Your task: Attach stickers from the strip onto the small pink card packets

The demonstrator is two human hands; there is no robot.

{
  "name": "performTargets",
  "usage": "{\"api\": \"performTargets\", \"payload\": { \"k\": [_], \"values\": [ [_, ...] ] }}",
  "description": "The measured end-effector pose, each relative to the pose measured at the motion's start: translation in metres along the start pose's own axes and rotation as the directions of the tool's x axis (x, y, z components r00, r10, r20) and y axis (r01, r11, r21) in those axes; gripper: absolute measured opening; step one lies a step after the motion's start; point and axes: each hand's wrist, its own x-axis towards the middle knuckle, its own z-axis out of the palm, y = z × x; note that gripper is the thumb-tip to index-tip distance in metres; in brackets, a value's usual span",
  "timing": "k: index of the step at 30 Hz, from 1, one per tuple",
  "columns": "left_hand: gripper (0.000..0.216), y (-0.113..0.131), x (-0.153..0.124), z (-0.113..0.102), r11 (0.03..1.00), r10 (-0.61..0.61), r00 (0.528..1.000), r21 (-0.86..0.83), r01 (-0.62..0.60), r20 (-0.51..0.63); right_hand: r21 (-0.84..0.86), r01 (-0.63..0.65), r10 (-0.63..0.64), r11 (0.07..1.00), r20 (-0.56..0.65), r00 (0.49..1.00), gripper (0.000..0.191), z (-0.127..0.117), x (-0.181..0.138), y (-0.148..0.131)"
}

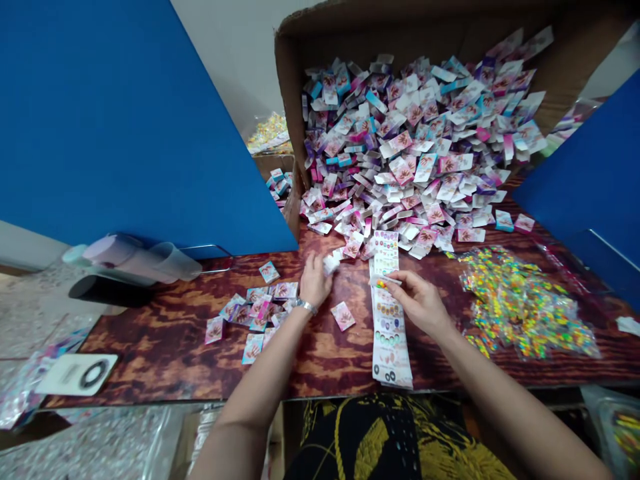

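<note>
Long white strip, coloured oval rows

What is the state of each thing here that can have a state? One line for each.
cardboard box: on its side, open, cards spilling out.
left hand: shut on a small white piece.
right hand: pinching a thin sheet above the sticker strip.
sticker strip: lying flat on the table.
plastic bag: lying flat; sealed or not, unclear.

No writing legible, prints on the cards and sticker strip too small and blurred to read
</note>
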Motion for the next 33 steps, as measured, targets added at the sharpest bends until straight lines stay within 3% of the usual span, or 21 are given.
{"api": "performTargets", "payload": {
  "k": [4,8,14,17,22,25,30,33],
  "values": [
    [0.066,0.03,-0.031,-0.012,0.961,0.171,0.981,-0.206,-0.187,-0.091,-0.02,0.03,-0.029,0.999,0.025,0.999,0.02,0.004,0.012,-0.012],
    [0.063,0.056,-0.048,-0.025,0.909,0.333,0.927,-0.201,-0.364,-0.172,-0.195,0.113,-0.097,0.974,0.088,0.991,0.013,-0.001,0.017,-0.025],
    [0.066,0.073,-0.052,-0.03,0.919,0.355,0.918,-0.114,-0.377,-0.176,-0.431,0.319,-0.234,0.844,0.24,0.942,0.013,-0.008,0.01,-0.039],
    [0.065,0.076,-0.051,-0.029,0.905,0.383,0.907,-0.127,-0.406,-0.174,-0.4,0.3,-0.208,0.866,0.256,0.944,0.013,-0.011,0.01,-0.04],
    [0.063,0.075,-0.051,-0.028,0.851,0.454,0.878,-0.217,-0.478,-0.155,-0.183,0.15,-0.078,0.972,0.354,0.932,0.015,-0.023,0.018,-0.033],
    [0.06,0.075,-0.052,-0.025,0.825,0.513,0.846,-0.188,-0.533,-0.145,-0.174,0.101,-0.027,0.98,0.384,0.923,0.015,-0.025,0.018,-0.029],
    [0.055,0.077,-0.052,-0.017,0.821,0.553,0.826,-0.095,-0.563,-0.111,-0.283,0.244,-0.165,0.928,0.277,0.947,0.015,-0.016,0.009,-0.033],
    [0.053,0.077,-0.051,-0.017,0.838,0.522,0.845,-0.116,-0.533,-0.114,-0.231,0.21,-0.149,0.95,0.256,0.955,0.014,-0.013,0.004,-0.03]
  ]
}}
